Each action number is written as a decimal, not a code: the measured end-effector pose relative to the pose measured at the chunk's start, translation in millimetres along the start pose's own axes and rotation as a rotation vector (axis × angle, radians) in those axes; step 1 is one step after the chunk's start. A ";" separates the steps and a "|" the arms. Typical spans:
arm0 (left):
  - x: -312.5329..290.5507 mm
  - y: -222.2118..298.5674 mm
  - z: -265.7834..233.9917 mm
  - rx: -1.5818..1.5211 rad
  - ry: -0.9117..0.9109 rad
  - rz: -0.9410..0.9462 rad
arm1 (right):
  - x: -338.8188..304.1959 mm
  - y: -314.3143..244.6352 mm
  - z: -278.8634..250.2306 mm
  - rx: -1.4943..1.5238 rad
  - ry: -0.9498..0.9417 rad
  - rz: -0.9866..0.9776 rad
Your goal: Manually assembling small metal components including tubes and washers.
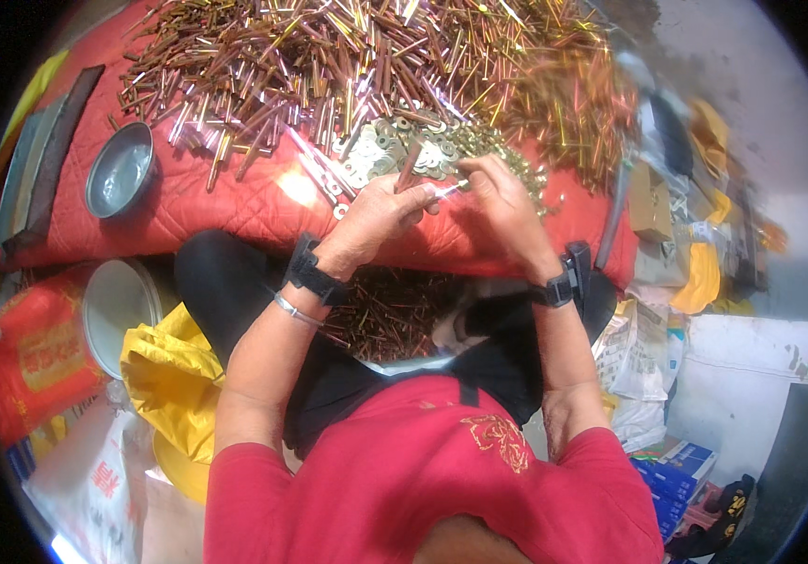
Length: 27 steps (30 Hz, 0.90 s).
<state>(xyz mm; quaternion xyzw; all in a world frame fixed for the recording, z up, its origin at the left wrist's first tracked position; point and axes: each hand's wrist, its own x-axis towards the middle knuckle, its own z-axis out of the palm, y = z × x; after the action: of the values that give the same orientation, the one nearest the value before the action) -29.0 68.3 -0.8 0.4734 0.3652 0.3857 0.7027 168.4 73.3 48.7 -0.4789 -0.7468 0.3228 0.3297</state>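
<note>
The small part pinched between the hands is too blurred to identify.

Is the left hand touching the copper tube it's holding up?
Touching: the head view shows the left hand with its fingers closed around the copper tube.

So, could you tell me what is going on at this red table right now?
A person in a red shirt works at a red quilted cloth heaped with copper-coloured metal tubes. The left hand holds one tube upright, and the right hand pinches a thin rod beside it. Small washers lie just beyond the hands, and a metal bowl sits to the left.
</note>
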 end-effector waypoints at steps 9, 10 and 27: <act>-2.4 4.5 2.3 -0.124 -0.020 -0.069 | 4.7 5.9 -1.4 0.086 -0.089 0.335; -2.6 5.3 3.2 -0.135 -0.013 -0.066 | 5.9 6.3 -1.1 0.003 -0.014 0.143; -2.1 2.7 0.6 -0.191 -0.044 -0.082 | -0.1 -2.6 13.5 0.115 0.141 0.080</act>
<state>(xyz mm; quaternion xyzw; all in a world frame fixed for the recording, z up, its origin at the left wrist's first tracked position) -29.8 66.9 2.2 0.3972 0.3301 0.3794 0.7677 156.3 70.0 43.0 -0.5101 -0.6824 0.3435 0.3952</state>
